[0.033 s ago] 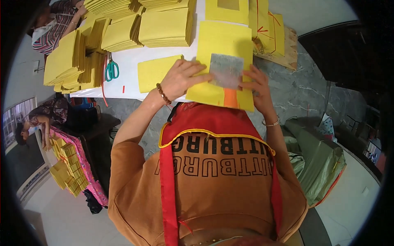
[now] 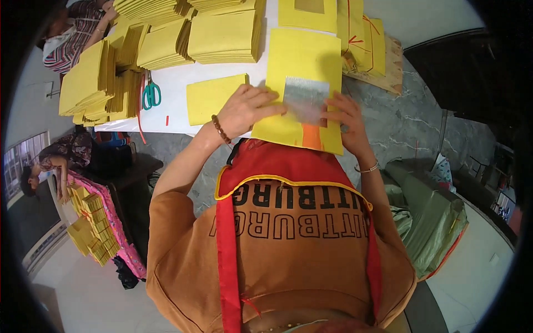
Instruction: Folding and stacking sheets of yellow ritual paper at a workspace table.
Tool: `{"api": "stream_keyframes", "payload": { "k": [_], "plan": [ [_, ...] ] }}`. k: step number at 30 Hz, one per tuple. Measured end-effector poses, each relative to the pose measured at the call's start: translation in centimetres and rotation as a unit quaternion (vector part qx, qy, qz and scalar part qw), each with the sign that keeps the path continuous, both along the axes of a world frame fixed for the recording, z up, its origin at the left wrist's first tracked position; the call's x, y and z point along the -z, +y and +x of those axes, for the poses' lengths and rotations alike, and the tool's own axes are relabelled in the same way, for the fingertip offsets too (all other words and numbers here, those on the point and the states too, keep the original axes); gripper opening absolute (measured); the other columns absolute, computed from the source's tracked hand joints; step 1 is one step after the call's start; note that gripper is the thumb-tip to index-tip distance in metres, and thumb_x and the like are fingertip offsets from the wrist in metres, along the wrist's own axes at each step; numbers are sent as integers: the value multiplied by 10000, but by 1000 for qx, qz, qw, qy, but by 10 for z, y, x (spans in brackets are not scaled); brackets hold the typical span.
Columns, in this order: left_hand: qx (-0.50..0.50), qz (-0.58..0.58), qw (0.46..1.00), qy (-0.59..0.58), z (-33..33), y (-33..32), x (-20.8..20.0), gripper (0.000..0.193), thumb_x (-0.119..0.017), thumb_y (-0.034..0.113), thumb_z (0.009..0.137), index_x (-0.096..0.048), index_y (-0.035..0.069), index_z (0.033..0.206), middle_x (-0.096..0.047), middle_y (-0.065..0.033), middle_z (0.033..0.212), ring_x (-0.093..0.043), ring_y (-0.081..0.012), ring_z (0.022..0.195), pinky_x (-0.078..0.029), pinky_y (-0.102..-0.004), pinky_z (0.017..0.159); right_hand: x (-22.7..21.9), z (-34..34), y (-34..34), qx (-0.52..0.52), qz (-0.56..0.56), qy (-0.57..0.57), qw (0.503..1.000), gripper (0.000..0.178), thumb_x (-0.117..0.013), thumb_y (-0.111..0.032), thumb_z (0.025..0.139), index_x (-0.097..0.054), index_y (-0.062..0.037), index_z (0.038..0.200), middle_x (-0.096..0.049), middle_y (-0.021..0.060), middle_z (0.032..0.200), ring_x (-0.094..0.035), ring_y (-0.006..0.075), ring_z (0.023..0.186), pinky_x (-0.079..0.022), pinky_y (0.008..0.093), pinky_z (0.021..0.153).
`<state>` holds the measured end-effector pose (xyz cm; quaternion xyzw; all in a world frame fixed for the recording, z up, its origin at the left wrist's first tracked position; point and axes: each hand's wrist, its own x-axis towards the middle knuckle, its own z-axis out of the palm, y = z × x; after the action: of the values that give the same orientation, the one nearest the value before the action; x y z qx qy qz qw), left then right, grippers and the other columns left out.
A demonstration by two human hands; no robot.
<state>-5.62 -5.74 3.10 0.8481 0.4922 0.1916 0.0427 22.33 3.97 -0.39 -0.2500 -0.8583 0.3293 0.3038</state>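
Observation:
A yellow paper sheet (image 2: 304, 55) lies at the table's near edge, its lower end reaching toward my red apron. On it is a silver paper square (image 2: 305, 89), its lower part smeared by motion. An orange printed patch (image 2: 311, 136) shows below the square. My left hand (image 2: 250, 108) is at the square's left edge, with thumb and fingertips drawn together there. At the right edge, my right hand (image 2: 345, 114) has its thumb on the square and its fingers bent. A smaller yellow piece (image 2: 214, 100) lies beside my left hand.
Stacks of folded yellow paper (image 2: 222, 36) cover the table's far left. Green-handled scissors (image 2: 151, 95) and a red strip (image 2: 167, 120) lie near them. Another yellow sheet (image 2: 305, 19) lies beyond mine. Tied yellow bundles (image 2: 366, 47) stand at right. Two other people are at left.
The silver square has shifted slightly toward me on the yellow sheet, and my right hand has come down a little with it. My left hand has barely moved.

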Motion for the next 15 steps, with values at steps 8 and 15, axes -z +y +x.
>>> {"api": "stream_keyframes", "payload": {
  "k": [8,15],
  "plan": [
    [-199,-253,917,-238,9,12,10,264,-571,288,871,-622,50,974,-583,-115,625,-566,-267,534,-446,-363,518,-5,-13,-5,78,-355,-36,931,178,-650,-206,805,-662,-77,927,-657,52,977,-614,207,945,-437,317,803],
    [-257,-268,810,-455,7,33,69,300,-591,314,856,-632,23,914,-560,-93,571,-524,-179,503,-423,-325,513,4,-34,3,159,-331,117,923,519,-638,-102,805,-448,-58,1286,-644,80,989,-588,102,848,-459,258,736]
  ]
}}
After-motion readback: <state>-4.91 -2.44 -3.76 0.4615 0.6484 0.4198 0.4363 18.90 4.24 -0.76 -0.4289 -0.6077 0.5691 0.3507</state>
